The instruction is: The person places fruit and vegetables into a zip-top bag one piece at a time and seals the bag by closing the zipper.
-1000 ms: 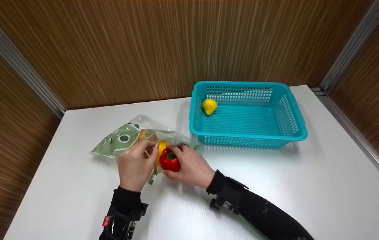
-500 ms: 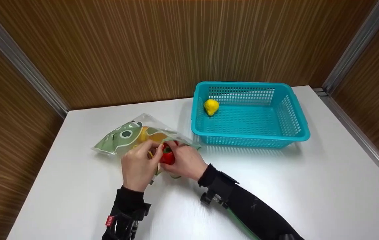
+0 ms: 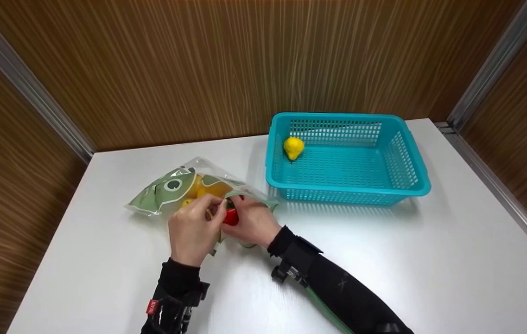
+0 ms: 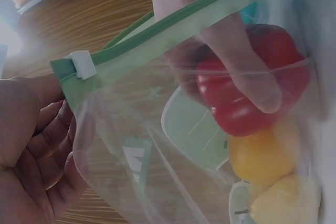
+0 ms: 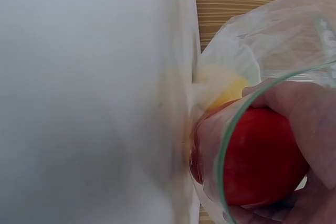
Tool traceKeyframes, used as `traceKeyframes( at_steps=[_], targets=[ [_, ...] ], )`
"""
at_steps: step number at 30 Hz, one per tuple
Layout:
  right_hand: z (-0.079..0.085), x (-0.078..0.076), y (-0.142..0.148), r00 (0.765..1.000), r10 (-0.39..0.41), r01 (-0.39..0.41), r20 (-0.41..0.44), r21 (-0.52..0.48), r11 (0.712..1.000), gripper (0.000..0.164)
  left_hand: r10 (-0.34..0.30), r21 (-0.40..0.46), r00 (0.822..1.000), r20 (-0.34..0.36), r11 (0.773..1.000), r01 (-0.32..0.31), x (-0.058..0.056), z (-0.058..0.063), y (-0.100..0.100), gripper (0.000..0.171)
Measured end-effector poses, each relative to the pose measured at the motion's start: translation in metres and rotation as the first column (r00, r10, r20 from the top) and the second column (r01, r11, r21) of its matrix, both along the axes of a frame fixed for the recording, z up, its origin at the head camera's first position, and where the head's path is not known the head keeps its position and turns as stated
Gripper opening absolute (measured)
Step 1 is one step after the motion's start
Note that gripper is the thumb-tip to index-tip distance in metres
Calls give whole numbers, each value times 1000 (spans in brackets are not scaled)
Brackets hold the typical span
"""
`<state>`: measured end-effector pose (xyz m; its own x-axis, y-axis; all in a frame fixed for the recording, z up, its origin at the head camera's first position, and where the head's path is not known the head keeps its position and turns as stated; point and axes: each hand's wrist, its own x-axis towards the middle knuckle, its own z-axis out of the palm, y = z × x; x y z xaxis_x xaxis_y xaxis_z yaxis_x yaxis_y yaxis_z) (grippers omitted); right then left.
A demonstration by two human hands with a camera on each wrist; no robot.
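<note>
A clear slider zip bag with green print lies on the white table. My left hand pinches the corner of its opening, beside the white slider in the left wrist view. Through that opening reaches my right hand, holding a red bell pepper with thumb and fingers. The pepper is inside the bag, against a rounded orange-yellow thing. Beyond that one rests a paler yellow piece with a stem. In the right wrist view the bag's green rim crosses in front of the pepper.
A turquoise plastic basket stands at the back right of the table. One yellow pear-shaped fruit sits in its left end. Wood-grain panels enclose the table at the back and sides.
My right hand has moved left and slightly up, carrying the red bell pepper from the bag's mouth into the bag. My left hand keeps its pinch on the bag's edge.
</note>
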<state>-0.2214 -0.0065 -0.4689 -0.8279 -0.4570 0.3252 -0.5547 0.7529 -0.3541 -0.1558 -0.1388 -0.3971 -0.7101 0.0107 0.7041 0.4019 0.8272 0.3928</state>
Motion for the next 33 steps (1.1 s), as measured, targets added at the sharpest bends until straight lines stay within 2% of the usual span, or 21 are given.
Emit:
traceKeyframes(
  at_steps=[6, 15, 24, 29, 33],
  targets=[
    [-3, 3, 1, 1000, -14, 14, 24, -19, 1000, 64, -1, -2, 1000, -6, 1000, 1, 1, 0, 0, 10],
    [0, 6, 3, 1000, -29, 29, 8, 0, 1000, 62, -5, -6, 1000, -20, 1000, 4, 1, 2, 0, 11],
    [14, 16, 10, 999, 5, -2, -51, 60, 998, 59, -5, 2, 1000, -7, 1000, 6, 0, 1, -3, 11],
    [23, 25, 14, 998, 10, -7, -62, 55, 998, 61, 4, 1, 1000, -13, 1000, -4, -1, 3, -3, 9],
    [32, 35, 19, 997, 51, -47, -61, 51, 998, 55, 13, 1, 1000, -8, 1000, -13, -1, 3, -4, 10]
  ],
)
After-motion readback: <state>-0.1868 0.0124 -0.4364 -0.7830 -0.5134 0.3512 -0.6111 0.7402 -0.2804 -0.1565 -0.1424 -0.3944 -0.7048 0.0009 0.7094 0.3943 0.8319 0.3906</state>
